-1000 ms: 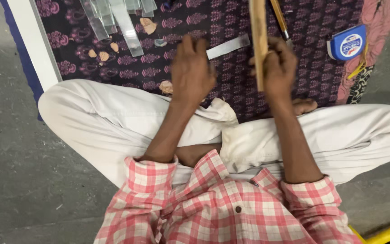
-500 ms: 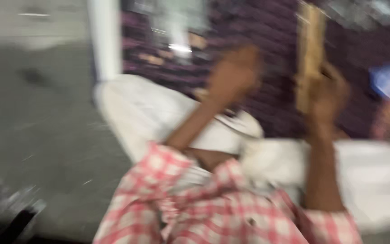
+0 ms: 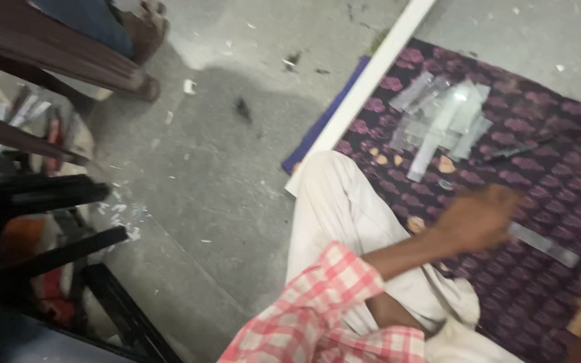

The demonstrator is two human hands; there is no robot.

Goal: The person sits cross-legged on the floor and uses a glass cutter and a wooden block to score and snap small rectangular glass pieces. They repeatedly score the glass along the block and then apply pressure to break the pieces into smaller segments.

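Single head-worn view, looking steeply down and tilted, yawed toward the wearer's left. Frame is rolled: the white board edge (image 3: 364, 87) runs diagonally from top centre to mid-frame. Wearer's own body fills the lower right, close to the lens: checked sleeve (image 3: 317, 302), pale trouser leg (image 3: 334, 202), left hand (image 3: 479, 218) motion-blurred over the patterned purple cloth (image 3: 539, 134). Concrete floor (image 3: 223, 168) takes the centre, farther off. Dark furniture legs (image 3: 42, 195) crowd the left edge, near and soft-focused. Right hand barely in at the bottom-right corner. No second view, so no overlap.
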